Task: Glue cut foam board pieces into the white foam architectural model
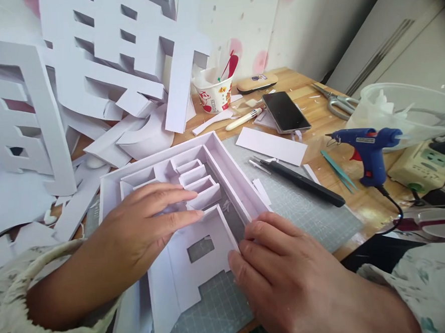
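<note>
A white paper model shaped like a large character, with raised side walls and inner partitions, lies on a green cutting mat. My left hand rests flat across its middle, fingers stretched out and pressing on the inner strips. My right hand sits at the model's near right corner, thumb and fingers pinching the edge of its side wall.
A blue glue gun stands on the wooden table at right beside a power strip. A black craft knife, teal tweezers, phone, scissors, paper cup and large white cut-out characters surround the mat.
</note>
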`<state>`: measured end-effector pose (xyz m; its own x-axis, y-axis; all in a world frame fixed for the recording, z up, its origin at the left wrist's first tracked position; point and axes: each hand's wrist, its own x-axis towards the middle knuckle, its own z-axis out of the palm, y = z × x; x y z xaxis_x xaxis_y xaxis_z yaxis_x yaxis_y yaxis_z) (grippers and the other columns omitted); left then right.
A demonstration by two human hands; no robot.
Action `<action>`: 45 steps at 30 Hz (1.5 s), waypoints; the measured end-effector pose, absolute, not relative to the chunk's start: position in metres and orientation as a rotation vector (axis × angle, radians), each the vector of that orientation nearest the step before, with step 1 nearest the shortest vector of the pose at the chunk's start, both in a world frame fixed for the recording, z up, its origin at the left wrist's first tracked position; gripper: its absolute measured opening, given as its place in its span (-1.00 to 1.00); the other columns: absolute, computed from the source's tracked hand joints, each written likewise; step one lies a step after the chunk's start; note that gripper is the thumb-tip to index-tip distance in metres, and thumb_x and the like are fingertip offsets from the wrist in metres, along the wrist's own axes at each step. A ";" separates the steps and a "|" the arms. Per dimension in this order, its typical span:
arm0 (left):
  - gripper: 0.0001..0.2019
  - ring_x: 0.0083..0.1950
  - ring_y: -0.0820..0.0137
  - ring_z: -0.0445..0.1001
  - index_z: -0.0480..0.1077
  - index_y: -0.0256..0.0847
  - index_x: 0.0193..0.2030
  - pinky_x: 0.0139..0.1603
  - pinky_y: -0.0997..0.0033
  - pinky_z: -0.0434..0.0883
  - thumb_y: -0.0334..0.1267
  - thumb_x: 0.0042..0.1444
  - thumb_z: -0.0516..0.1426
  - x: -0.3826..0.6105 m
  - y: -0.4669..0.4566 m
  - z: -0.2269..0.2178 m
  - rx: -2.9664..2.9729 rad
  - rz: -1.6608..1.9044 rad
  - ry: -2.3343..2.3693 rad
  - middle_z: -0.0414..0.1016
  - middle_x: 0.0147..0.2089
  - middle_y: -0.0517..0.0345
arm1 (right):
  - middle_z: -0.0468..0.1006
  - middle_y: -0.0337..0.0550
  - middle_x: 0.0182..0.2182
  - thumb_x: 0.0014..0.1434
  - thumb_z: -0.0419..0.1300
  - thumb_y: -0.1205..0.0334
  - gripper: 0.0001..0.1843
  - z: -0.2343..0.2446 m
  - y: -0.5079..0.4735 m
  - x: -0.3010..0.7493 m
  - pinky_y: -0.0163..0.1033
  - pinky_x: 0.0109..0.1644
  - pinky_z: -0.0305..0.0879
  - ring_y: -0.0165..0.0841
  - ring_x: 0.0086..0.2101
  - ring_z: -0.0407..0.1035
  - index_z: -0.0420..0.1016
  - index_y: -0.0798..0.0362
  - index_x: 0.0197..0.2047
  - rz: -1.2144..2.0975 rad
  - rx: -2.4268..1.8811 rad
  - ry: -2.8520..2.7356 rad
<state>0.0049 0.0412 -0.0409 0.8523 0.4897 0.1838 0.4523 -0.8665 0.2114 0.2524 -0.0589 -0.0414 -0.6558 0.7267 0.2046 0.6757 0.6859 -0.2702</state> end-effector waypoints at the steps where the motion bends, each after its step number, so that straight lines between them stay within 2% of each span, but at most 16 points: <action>1: -0.64 0.27 0.32 0.21 0.37 0.10 0.12 0.27 0.30 0.19 -0.37 0.30 -0.04 0.004 0.041 -0.041 2.866 0.332 0.740 0.29 0.25 0.29 | 0.49 -0.17 -0.41 0.15 0.17 0.35 -0.86 -0.042 -0.059 0.252 -0.09 -0.08 0.11 -0.29 -0.34 0.21 0.53 0.13 -0.21 0.261 -1.111 -2.611; 5: -0.63 0.28 0.33 0.20 0.35 0.13 0.15 0.28 0.32 0.20 -0.35 0.30 -0.04 0.004 0.040 -0.040 2.866 0.302 0.757 0.28 0.26 0.33 | 0.50 -0.15 -0.40 0.16 0.16 0.36 -0.86 -0.042 -0.059 0.252 -0.09 -0.07 0.12 -0.28 -0.34 0.21 0.52 0.12 -0.22 0.285 -1.123 -2.622; 11: -0.64 0.25 0.26 0.25 0.40 0.10 0.11 0.26 0.18 0.27 -0.35 0.29 -0.03 0.009 0.041 -0.040 2.842 0.348 0.753 0.35 0.22 0.25 | 0.47 -0.15 -0.44 0.14 0.19 0.32 -0.92 -0.041 -0.056 0.249 -0.07 -0.11 0.15 -0.28 -0.36 0.19 0.51 0.10 -0.29 0.275 -1.143 -2.591; 15: -0.67 0.21 0.27 0.29 0.44 0.06 0.06 0.24 0.16 0.29 -0.36 0.30 -0.01 0.011 0.041 -0.041 2.831 0.399 0.753 0.40 0.18 0.20 | 0.46 -0.13 -0.46 0.18 0.12 0.40 -0.87 -0.042 -0.056 0.252 -0.06 -0.11 0.19 -0.28 -0.37 0.22 0.47 0.11 -0.37 0.278 -1.101 -2.583; 18: -0.70 0.21 0.27 0.31 0.45 0.03 0.06 0.28 0.13 0.26 -0.34 0.30 0.00 0.012 0.040 -0.040 2.821 0.408 0.750 0.41 0.18 0.18 | 0.52 -0.08 -0.40 0.22 0.09 0.40 -0.86 -0.044 -0.056 0.255 -0.01 -0.02 0.21 -0.23 -0.29 0.29 0.49 0.15 -0.26 0.225 -1.079 -2.507; 21: -0.70 0.20 0.25 0.32 0.45 0.02 0.07 0.27 0.13 0.26 -0.31 0.30 0.00 0.012 0.040 -0.040 2.782 0.399 0.742 0.41 0.19 0.17 | 0.57 -0.02 -0.33 0.24 0.12 0.36 -0.82 -0.042 -0.054 0.257 -0.04 -0.05 0.27 -0.20 -0.23 0.33 0.49 0.23 -0.15 0.176 -1.096 -2.437; 26: -0.69 0.19 0.22 0.34 0.47 0.02 0.04 0.25 0.09 0.26 -0.29 0.30 -0.03 0.013 0.041 -0.042 2.740 0.435 0.747 0.43 0.18 0.16 | 0.60 -0.07 -0.27 0.25 0.14 0.29 -0.83 -0.037 -0.044 0.258 -0.08 -0.13 0.30 -0.24 -0.26 0.34 0.49 0.14 -0.13 0.112 -1.193 -2.450; 29: -0.69 0.19 0.22 0.33 0.48 0.03 0.03 0.24 0.10 0.27 -0.27 0.30 -0.04 0.014 0.040 -0.042 2.737 0.424 0.771 0.43 0.17 0.19 | 0.59 -0.09 -0.34 0.25 0.16 0.23 -0.84 -0.036 -0.038 0.257 -0.10 -0.20 0.29 -0.26 -0.34 0.33 0.51 0.11 -0.16 0.132 -1.229 -2.472; 33: -0.66 0.19 0.22 0.34 0.49 0.06 0.01 0.25 0.09 0.27 -0.30 0.28 -0.05 0.014 0.039 -0.041 2.759 0.414 0.781 0.43 0.17 0.22 | 0.56 -0.11 -0.42 0.23 0.16 0.29 -0.87 -0.037 -0.035 0.253 -0.16 -0.24 0.26 -0.29 -0.38 0.32 0.52 0.12 -0.25 0.161 -1.237 -2.528; 39: -0.64 0.18 0.24 0.35 0.49 0.04 0.01 0.25 0.10 0.28 -0.34 0.28 -0.07 0.015 0.039 -0.041 2.776 0.440 0.757 0.45 0.15 0.21 | 0.54 -0.10 -0.41 0.26 0.11 0.28 -0.79 -0.034 -0.033 0.247 -0.14 -0.20 0.20 -0.27 -0.36 0.33 0.55 0.14 -0.15 0.168 -1.230 -2.617; 42: -0.63 0.17 0.25 0.35 0.49 0.04 0.01 0.23 0.11 0.29 -0.36 0.27 -0.06 0.015 0.039 -0.042 2.784 0.448 0.754 0.45 0.15 0.21 | 0.52 -0.13 -0.44 0.26 0.12 0.23 -0.78 -0.033 -0.031 0.246 -0.12 -0.18 0.18 -0.26 -0.35 0.33 0.56 0.11 -0.16 0.203 -1.233 -2.688; 45: -0.63 0.16 0.24 0.36 0.49 0.02 0.02 0.23 0.11 0.29 -0.36 0.27 -0.06 0.015 0.039 -0.042 2.795 0.448 0.744 0.45 0.14 0.19 | 0.51 -0.15 -0.46 0.24 0.12 0.27 -0.80 -0.032 -0.029 0.245 -0.13 -0.16 0.19 -0.28 -0.35 0.30 0.56 0.12 -0.19 0.230 -1.235 -2.707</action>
<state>0.0154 0.0394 -0.0419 0.8260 0.5123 0.2351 0.4471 -0.8495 0.2802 0.2454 -0.0289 -0.0323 -0.6475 0.7580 0.0787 0.7339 0.6481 -0.2034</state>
